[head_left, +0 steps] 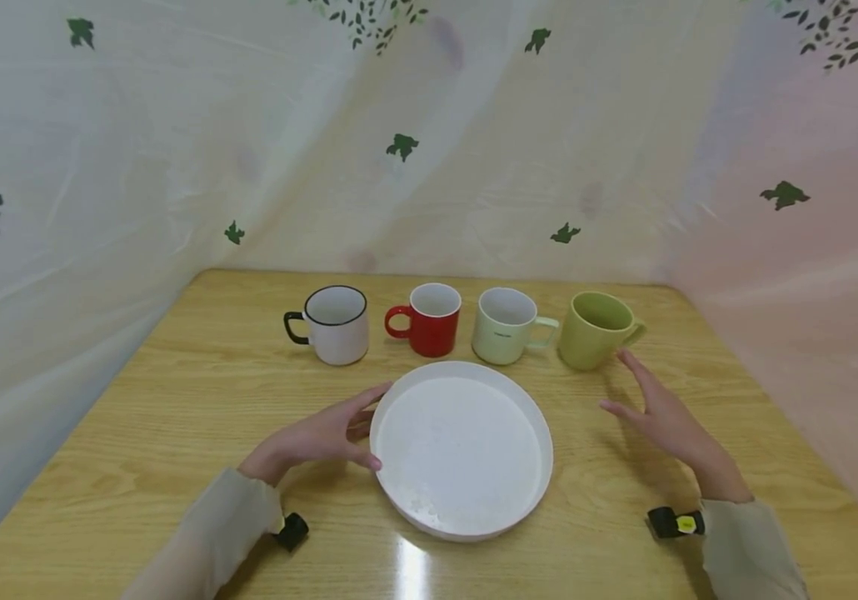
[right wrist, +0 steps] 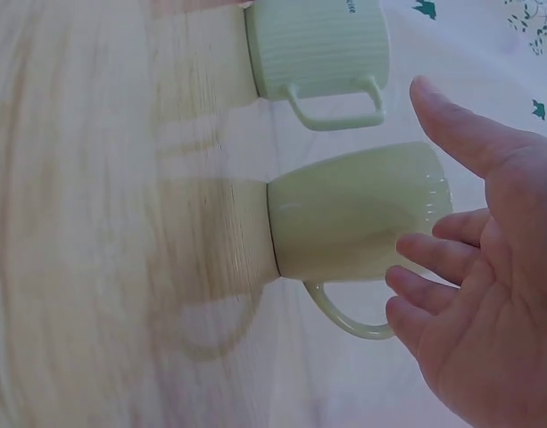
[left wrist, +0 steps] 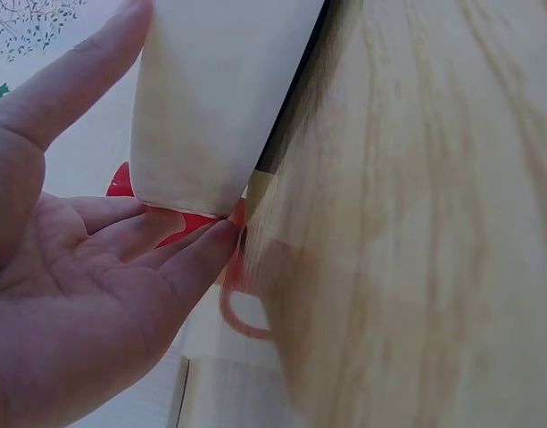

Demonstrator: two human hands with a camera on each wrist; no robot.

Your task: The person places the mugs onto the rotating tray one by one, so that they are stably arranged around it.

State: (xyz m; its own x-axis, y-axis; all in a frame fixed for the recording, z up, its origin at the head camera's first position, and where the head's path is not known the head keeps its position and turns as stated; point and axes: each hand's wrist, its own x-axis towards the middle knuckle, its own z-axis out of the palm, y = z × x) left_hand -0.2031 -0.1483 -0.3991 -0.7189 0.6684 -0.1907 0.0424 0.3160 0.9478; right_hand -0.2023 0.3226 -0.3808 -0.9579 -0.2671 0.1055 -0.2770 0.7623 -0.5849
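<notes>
While the round white plastic-looking tray [head_left: 462, 450] sits on the wooden table [head_left: 174, 417], the left hand [head_left: 322, 432] touches its rim with extended fingers and should press gently. Near the yellow-green ceramic-looking mug [head_left: 586, 340], the right hand [head_left: 670, 422] is spread, holding nothing; a level grasp would be safest.

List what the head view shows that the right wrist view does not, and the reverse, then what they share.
Only the head view: the left hand, the white tray and the black-rimmed white mug; also the body of the red mug.

Only the right wrist view: the palm of the right hand, the ribs on the pale green mug, and the clear handle reflection of the yellow-green mug.

Both: the right hand, those two green mugs, the wooden table and the printed backdrop.
</notes>
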